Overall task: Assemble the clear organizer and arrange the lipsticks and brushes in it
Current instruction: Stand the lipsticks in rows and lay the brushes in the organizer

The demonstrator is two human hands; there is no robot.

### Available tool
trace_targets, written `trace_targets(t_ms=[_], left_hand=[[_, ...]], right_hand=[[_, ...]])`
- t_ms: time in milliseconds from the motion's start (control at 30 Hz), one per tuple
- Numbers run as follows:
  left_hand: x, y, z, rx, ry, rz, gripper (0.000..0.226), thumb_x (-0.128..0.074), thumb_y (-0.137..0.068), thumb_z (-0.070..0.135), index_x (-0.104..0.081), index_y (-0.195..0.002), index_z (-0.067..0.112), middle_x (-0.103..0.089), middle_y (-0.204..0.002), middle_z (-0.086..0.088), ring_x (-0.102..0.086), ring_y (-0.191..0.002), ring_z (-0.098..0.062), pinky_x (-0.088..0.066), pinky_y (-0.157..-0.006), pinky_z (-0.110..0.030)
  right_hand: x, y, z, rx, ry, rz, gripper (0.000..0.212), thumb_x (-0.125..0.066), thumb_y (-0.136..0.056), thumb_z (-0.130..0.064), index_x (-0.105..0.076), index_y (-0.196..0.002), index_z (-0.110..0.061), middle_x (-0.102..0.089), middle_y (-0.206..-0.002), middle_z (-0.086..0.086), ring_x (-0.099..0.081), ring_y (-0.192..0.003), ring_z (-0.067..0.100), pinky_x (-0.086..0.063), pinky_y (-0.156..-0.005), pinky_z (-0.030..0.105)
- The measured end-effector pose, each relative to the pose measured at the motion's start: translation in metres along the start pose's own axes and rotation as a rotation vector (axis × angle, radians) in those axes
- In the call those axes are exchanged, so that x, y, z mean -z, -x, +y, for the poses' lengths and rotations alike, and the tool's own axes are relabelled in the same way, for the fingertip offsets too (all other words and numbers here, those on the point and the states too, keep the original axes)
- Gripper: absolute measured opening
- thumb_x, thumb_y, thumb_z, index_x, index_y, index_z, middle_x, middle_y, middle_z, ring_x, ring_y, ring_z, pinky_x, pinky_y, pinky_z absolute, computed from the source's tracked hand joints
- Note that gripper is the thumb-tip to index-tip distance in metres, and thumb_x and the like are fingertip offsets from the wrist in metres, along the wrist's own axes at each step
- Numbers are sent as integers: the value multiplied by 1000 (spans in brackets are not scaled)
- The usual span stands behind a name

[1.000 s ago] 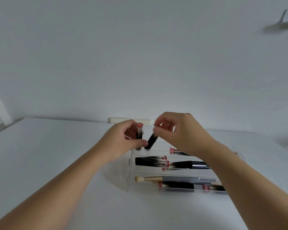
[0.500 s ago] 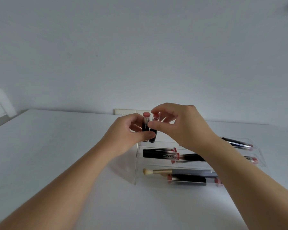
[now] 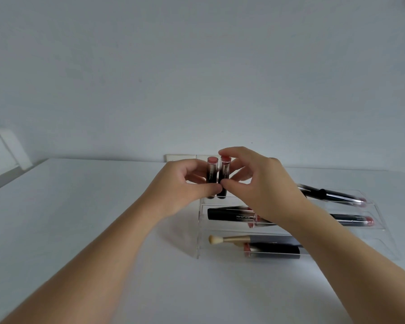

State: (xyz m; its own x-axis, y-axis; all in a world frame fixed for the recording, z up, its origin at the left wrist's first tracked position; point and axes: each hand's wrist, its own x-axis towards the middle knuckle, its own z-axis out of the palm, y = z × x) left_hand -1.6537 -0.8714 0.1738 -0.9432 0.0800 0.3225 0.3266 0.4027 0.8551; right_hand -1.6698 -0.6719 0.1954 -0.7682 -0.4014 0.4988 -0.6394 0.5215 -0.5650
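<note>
A clear stepped organizer (image 3: 199, 230) stands on the white table. Two dark lipsticks with pink tops stand upright side by side at its back left. My left hand (image 3: 180, 185) holds the left lipstick (image 3: 212, 174) between thumb and fingers. My right hand (image 3: 262, 183) pinches the right lipstick (image 3: 225, 174). The middle row holds a black tube (image 3: 229, 214) lying flat and another lipstick (image 3: 353, 220). A tan-bristled brush (image 3: 222, 239) and a dark lipstick (image 3: 274, 251) lie in the front row. A black brush (image 3: 330, 195) lies in the back row at the right.
The white table (image 3: 80, 218) reaches a plain wall behind the organizer. A wall socket plate (image 3: 180, 157) sits just behind my hands. A white object (image 3: 7, 146) stands at the far left edge.
My right hand brought its lipstick from a tilt to upright beside the left one. Both hands now hold the pair together. The view shifted a little.
</note>
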Motion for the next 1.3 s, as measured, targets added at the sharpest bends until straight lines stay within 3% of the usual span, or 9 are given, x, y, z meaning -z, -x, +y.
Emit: trace_targets(t_ms=[300,567,767,967,1300], left_hand=[[0,0,1,-10,-28,35,28,-86,-78,14,-75,-95,34,-78,-92,16,-74,-88,-5,-55,-86,-28],[0,0,2,1,-27,32,27,-87,-77,16,-75,-94,32,-78,-92,14,-75,-87,-9,-57,-91,-39],[0,-1,3,4,-41,32,26,-88,-76,20,-74,-91,36,-77,-91,19,-73,-85,-3,-51,-82,-26],[1,0,4,19,-38,22,26,-88,-76,19,-75,-93,33,-78,-92,17,-74,-86,-6,-54,-84,-29],[3,1,7,33,-33,0,27,-87,-77,20,-74,-97,32,-78,-94,17,-74,-86,-4,-51,-82,-26]], right_hand=[[-4,4,-2,-16,15,13,52,-71,-86,-18,-56,-127,-46,-64,-91,-34,-64,-84,-13,-43,-68,2],[-8,7,0,-4,1,26,55,-72,-86,-13,-55,-131,-41,-66,-93,-27,-63,-86,-14,-42,-75,0],[-10,9,1,-7,-10,46,59,-70,-87,-13,-51,-135,-42,-70,-95,-21,-64,-91,-9,-44,-77,2],[-10,9,0,-22,-10,36,59,-71,-87,-12,-52,-136,-40,-70,-96,-20,-64,-92,-8,-43,-80,1],[-9,9,0,-36,-20,14,61,-74,-86,-17,-50,-138,-39,-71,-98,-15,-65,-95,-3,-52,-88,19]])
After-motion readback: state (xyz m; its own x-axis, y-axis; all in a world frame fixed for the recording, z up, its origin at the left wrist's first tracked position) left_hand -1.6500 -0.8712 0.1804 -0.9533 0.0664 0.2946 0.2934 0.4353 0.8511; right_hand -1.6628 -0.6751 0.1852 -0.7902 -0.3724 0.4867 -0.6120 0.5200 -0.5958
